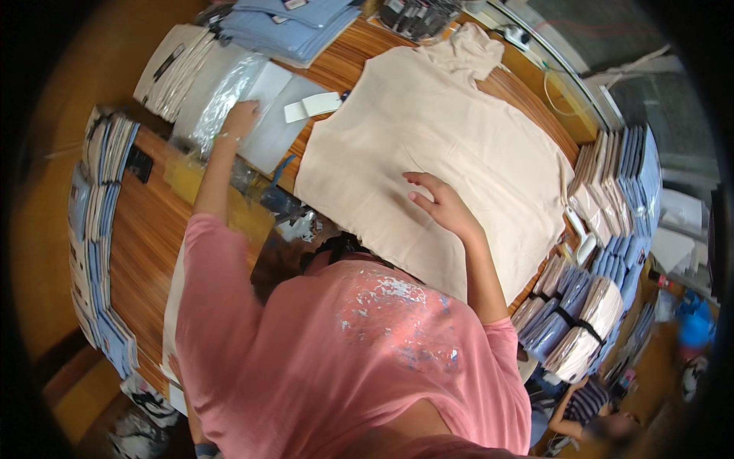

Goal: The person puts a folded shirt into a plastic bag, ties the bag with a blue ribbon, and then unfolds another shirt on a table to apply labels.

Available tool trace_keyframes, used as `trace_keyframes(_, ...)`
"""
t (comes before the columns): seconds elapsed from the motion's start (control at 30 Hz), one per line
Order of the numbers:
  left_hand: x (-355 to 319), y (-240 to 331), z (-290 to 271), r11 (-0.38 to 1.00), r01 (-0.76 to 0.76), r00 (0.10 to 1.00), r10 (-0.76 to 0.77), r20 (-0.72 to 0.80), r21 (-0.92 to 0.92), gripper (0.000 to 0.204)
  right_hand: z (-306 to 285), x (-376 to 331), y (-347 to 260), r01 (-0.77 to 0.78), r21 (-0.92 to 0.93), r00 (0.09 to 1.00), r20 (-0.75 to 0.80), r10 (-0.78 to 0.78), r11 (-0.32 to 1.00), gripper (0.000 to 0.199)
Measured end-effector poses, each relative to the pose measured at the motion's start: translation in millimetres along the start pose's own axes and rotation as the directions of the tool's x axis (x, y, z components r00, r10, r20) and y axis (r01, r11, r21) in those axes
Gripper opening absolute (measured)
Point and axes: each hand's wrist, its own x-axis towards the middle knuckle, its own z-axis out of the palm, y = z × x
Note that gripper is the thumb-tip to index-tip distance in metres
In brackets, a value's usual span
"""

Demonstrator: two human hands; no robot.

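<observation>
A cream-coloured garment (359, 130) lies spread across the wooden table, with a bunched part (466, 52) at its far end. Over its near half is my right hand (443, 205), thumb and fingers apart, holding nothing. My left arm reaches out to the far left. There my left hand (241, 120) is closed, fingers curled, at a pile of clear plastic bags (216, 96) beside a white card (269, 83). What those fingers hold, if anything, is hidden. Between the bags and the garment lies a folded white tag (313, 106).
Folded blue garments (279, 29) and cream ones (174, 73) are stacked at the back left. Bagged garments (612, 183) stand along the right edge, near strapped bundles (569, 314). More stacks (99, 229) line the left side, near a dark phone-like object (139, 164). Another person (585, 405) is at lower right.
</observation>
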Motion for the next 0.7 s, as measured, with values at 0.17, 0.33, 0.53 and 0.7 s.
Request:
trace_keyframes(0.17,-3,20,-5,0.999,0.035,0.995,-0.035,-0.089,-0.001,0.027,-25,-17,64,-0.096,0.019,0.956,-0.276,0.097,0.995,0.033)
trace_keyframes(0.33,-5,37,-11,0.992,0.046,0.999,-0.048,0.021,0.119,0.026,-118,-106,191,-0.479,0.048,0.222,-0.959,0.175,0.876,0.032)
trace_keyframes(0.53,-6,-6,-2,0.995,0.093,0.992,-0.095,0.087,0.026,0.032,-177,-182,269,-0.969,-0.237,0.246,-0.903,0.351,0.068,0.023)
trace_keyframes(0.7,43,72,-28,0.975,-0.033,0.955,-0.034,-0.294,-0.22,0.028,-200,-205,295,-0.999,-0.025,0.044,-0.846,0.531,0.044,0.032)
